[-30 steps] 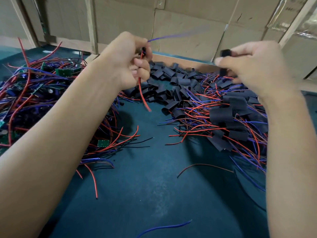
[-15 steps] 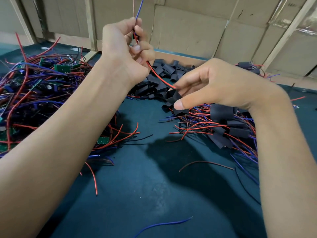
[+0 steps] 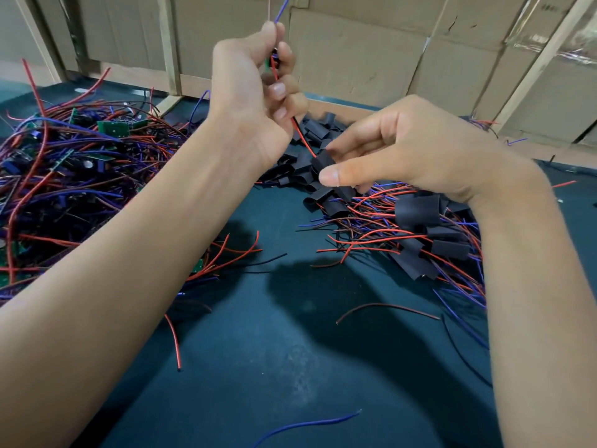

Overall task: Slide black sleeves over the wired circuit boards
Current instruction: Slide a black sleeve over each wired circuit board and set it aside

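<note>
A wired circuit board [image 3: 270, 61] is gripped up in the left hand [image 3: 255, 92], its red wire [image 3: 302, 137] dangling to a black sleeve [image 3: 323, 163] pinched by the right hand [image 3: 410, 150].

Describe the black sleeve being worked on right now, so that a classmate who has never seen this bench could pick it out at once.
Start at the dark green table and find the heap of black sleeves at its far edge. Above the heap's near side, the right hand pinches one black sleeve. Unlike the loose ones, it is lifted off the pile, with the tip of a red wire from the left hand meeting its opening.
</note>
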